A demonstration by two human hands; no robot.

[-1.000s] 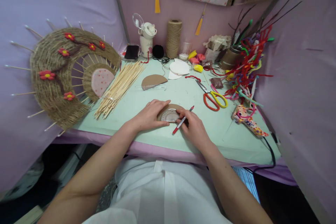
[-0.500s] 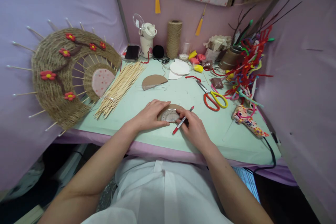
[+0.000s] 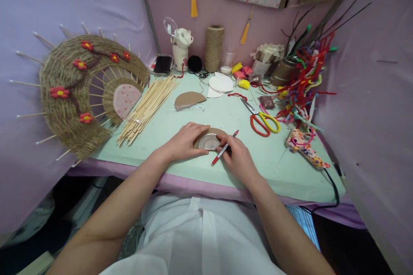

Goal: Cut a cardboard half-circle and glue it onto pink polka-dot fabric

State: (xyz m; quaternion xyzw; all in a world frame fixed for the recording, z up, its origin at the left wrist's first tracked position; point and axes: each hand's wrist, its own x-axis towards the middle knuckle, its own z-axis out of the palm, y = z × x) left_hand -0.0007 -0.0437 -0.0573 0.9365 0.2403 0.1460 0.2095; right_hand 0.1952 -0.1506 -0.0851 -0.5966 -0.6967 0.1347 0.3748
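A clear half-round protractor (image 3: 209, 142) lies on a brown cardboard half-disc (image 3: 215, 130) near the front of the table. My left hand (image 3: 184, 141) is curved around the left side of both, thumb at the lower edge and forefinger at the upper edge, holding them. A red marker pen (image 3: 222, 152) with a pale label rests slantwise in my right hand (image 3: 236, 153). The fingertips of that hand touch the protractor's right end. Part of the cardboard is hidden beneath the fingers and the protractor.
Thin wooden sticks (image 3: 146, 107) and a twine-wrapped fan (image 3: 69, 107) stand left. Behind are another cardboard half-disc (image 3: 189, 99), white paper (image 3: 220, 83) and a twine spool (image 3: 214, 49). Scissors (image 3: 260, 120), pipe cleaners (image 3: 300, 90) and a patterned glue gun (image 3: 305, 148) lie right.
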